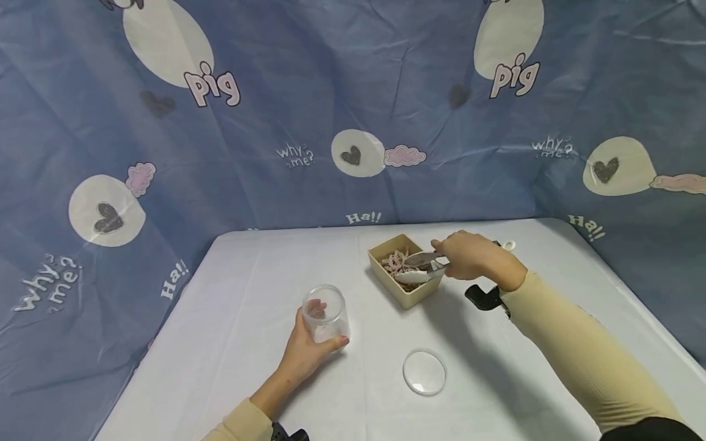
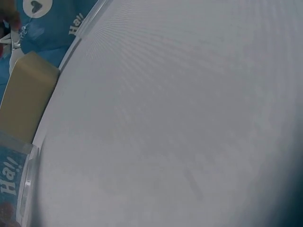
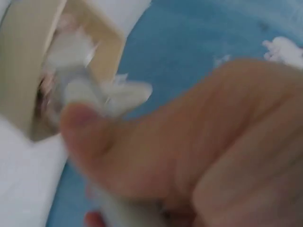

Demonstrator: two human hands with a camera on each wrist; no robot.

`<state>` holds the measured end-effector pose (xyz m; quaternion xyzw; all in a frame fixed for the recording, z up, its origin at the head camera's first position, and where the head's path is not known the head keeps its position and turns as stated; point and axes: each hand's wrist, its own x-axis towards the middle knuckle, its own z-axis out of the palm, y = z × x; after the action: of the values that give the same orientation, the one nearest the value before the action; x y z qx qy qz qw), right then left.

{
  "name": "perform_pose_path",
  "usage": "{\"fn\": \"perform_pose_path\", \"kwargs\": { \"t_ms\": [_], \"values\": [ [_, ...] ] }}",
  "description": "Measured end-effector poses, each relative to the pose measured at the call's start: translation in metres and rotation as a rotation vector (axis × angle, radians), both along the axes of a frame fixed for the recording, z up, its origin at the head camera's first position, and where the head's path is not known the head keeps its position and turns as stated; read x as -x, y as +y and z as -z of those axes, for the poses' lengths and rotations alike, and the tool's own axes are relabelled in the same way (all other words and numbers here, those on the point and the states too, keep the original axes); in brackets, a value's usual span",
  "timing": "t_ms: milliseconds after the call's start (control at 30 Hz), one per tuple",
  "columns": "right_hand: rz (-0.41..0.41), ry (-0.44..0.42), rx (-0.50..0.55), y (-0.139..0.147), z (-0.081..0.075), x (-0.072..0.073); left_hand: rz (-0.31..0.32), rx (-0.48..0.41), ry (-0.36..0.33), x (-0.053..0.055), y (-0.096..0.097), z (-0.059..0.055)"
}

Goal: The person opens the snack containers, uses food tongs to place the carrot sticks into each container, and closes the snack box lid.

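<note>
My left hand grips a clear, round, open-topped jar at the left middle of the table, thumb on the near side and fingertips seen through the wall. Nothing shows inside the jar. In my right hand is a pair of tongs with white tips, thumb laid along them in the right wrist view. The tips are spread and reach over a beige rectangular box. Pinkish-brown shreds lie in that box, partly hidden by the tongs.
A clear round lid lies flat on the white-covered table, nearer than the box. Behind the table hangs a blue printed cloth. A small white ring shows beyond my right wrist.
</note>
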<state>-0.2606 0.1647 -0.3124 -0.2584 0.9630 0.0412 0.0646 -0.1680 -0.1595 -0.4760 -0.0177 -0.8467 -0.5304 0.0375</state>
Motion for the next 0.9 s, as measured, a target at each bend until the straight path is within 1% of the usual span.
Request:
{"fn": "perform_pose_path", "kwargs": {
  "t_ms": [67, 200, 267, 333, 400, 433, 500, 600, 667, 733, 767, 900],
  "values": [
    [-0.08, 0.028, 0.028, 0.011, 0.004, 0.007, 0.001, -0.007, -0.01, -0.001, -0.001, 0.0],
    [-0.183, 0.092, 0.084, 0.032, 0.011, 0.021, 0.015, -0.002, -0.015, -0.002, -0.001, 0.001],
    [-0.211, 0.115, 0.118, 0.041, 0.015, 0.026, 0.019, 0.008, -0.011, -0.002, 0.0, 0.001],
    [-0.216, 0.123, 0.135, 0.044, 0.018, 0.029, 0.017, 0.017, -0.004, -0.002, -0.001, 0.001],
    [-0.212, 0.138, 0.123, 0.04, 0.017, 0.027, 0.012, 0.023, 0.0, -0.002, -0.001, 0.0],
    [-0.201, 0.143, 0.109, 0.037, 0.015, 0.024, 0.011, 0.021, 0.0, -0.002, -0.001, 0.0],
    [-0.152, 0.141, 0.067, 0.028, 0.009, 0.014, 0.01, 0.011, -0.001, -0.002, 0.0, 0.0],
    [-0.034, 0.093, 0.018, 0.012, -0.003, -0.003, 0.014, 0.002, -0.001, -0.003, 0.001, -0.002],
    [0.045, 0.052, 0.01, 0.003, -0.007, -0.012, 0.012, 0.0, 0.002, -0.003, 0.002, -0.003],
    [0.108, 0.014, 0.014, -0.004, -0.008, -0.018, 0.001, -0.002, 0.004, -0.004, 0.004, -0.004],
    [0.126, 0.001, 0.021, -0.007, -0.008, -0.019, -0.004, -0.002, 0.004, -0.004, 0.005, -0.004],
    [0.195, 0.004, 0.065, -0.01, -0.002, -0.022, -0.022, 0.007, -0.008, -0.001, 0.009, -0.005]
  ]
}}
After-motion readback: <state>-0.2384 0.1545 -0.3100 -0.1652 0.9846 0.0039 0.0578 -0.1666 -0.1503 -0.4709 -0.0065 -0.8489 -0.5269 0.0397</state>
